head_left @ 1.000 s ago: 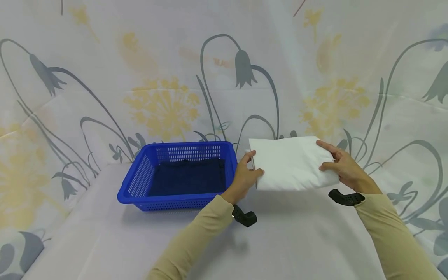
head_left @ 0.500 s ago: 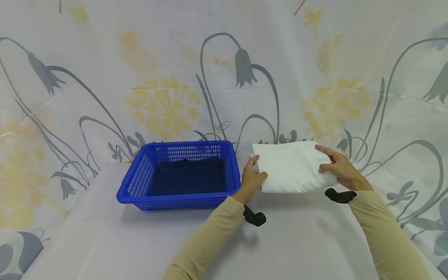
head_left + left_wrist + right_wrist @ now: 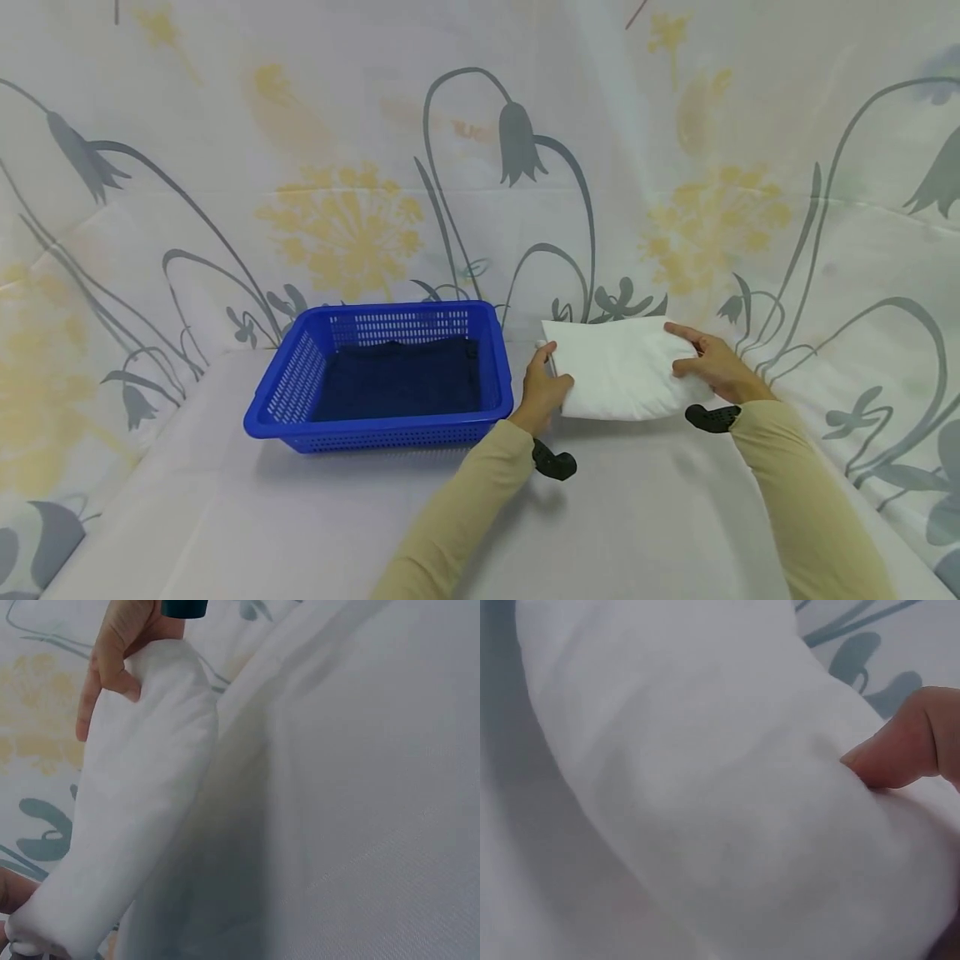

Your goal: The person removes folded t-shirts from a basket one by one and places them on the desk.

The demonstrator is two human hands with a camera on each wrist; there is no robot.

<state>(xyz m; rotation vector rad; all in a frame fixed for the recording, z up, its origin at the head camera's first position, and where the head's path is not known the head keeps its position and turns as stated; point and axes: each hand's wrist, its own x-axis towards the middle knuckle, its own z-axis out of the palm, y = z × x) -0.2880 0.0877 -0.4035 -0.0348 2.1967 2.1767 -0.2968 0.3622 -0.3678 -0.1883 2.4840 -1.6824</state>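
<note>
A folded white cloth is held just above the table, right of the basket, in the head view. My left hand pinches its left edge, thumb on the upper face. Its right end is gripped by my right hand, thumb on top and fingers at the far side. In the left wrist view, the thick rounded near edge of the white cloth runs between both hands. The right thumb presses into the fabric in the right wrist view. Fingers beneath the cloth are hidden.
A blue plastic basket with perforated walls stands left of the hands, with a dark navy folded cloth lying inside. White sheeting covers the table. Behind hangs a flower-printed curtain.
Both hands have lowered the white cloth a little toward the table. The left hand has shifted slightly right and the right hand slightly left. The basket stays in place.
</note>
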